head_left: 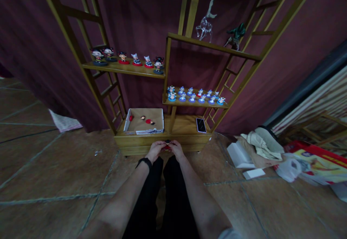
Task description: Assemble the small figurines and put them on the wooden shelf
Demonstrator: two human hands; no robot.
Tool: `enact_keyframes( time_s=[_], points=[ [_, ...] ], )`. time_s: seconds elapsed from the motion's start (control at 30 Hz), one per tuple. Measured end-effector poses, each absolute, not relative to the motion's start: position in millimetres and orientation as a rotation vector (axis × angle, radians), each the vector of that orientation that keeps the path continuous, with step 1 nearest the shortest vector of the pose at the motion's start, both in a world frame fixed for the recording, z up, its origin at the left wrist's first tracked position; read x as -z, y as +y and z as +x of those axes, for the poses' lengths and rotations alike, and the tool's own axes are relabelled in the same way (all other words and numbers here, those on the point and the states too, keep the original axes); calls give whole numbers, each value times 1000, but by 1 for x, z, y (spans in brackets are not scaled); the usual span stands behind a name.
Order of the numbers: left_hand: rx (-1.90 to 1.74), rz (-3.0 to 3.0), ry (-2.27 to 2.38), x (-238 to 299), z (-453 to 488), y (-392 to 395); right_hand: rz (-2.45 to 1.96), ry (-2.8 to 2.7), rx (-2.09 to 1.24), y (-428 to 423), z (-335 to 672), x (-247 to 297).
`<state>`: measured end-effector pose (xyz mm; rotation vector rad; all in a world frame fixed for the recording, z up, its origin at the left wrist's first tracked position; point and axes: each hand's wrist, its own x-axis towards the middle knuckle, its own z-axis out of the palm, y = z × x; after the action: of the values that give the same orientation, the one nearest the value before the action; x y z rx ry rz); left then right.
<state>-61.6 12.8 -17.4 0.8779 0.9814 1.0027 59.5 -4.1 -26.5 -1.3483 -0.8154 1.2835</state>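
Observation:
Between my two hands is a small figurine (167,145) with a dark top and red below. My left hand (156,150) grips its left side with closed fingers, and my right hand (176,149) pinches it from the right. Both are held low, in front of the shelf unit's bottom drawer. Just beyond stands a shallow cardboard box (132,127) with a few loose figurine pieces in it, among them a dark-haired head (143,117) and a red round base (148,121). Fine detail of the held figurine is covered by my fingers.
A wooden shelf unit (141,70) bears several figurines at the upper left and two rows of blue-purple ones (192,97) on the middle shelf. A glass deer (204,28) stands higher up. A phone (201,125) lies lower right. Boxes and bags (288,168) crowd the right floor.

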Motion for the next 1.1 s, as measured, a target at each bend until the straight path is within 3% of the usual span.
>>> enact_keyframes(
  time_s=[0.37, 0.63, 1.1],
  points=[
    [-1015, 927, 1009, 15, -59, 12, -1363, -883, -1290, -6, 58, 24],
    [-1062, 1035, 1063, 17, -53, 10, -1440, -961, -1088, -5, 60, 29],
    [-1126, 1031, 1112, 22, -52, 11, -1365, -833, -1210, -6, 59, 25]
  ],
)
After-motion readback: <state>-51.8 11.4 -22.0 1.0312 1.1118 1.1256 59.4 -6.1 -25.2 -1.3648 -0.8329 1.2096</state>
